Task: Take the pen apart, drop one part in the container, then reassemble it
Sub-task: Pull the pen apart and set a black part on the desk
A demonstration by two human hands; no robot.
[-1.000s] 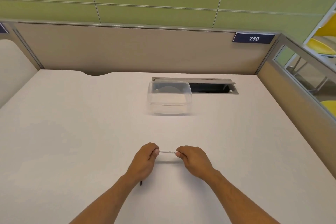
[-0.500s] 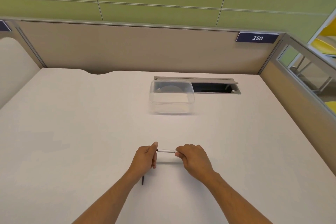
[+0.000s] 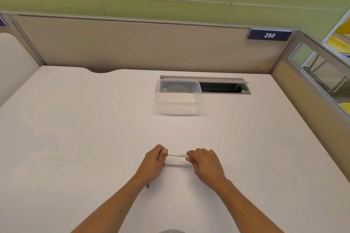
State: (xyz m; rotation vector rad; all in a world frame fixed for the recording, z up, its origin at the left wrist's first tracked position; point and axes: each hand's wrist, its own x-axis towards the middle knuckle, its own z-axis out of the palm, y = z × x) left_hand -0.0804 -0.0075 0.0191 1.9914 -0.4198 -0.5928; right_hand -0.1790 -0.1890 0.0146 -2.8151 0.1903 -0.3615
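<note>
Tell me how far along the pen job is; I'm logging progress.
Done: nothing confirmed; the clear container looks empty. In hand: left hand and right hand grip the white pen by its ends. A thin dark piece pokes out under the left wrist, unidentifiable. Left: dropping a part, reassembly.

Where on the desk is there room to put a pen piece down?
Lots of bare desk: the whole left side, the stretch between the hands and the clear container, and the right side up to the divider. It is crowded only where the left hand and right hand hold the pen.
</note>
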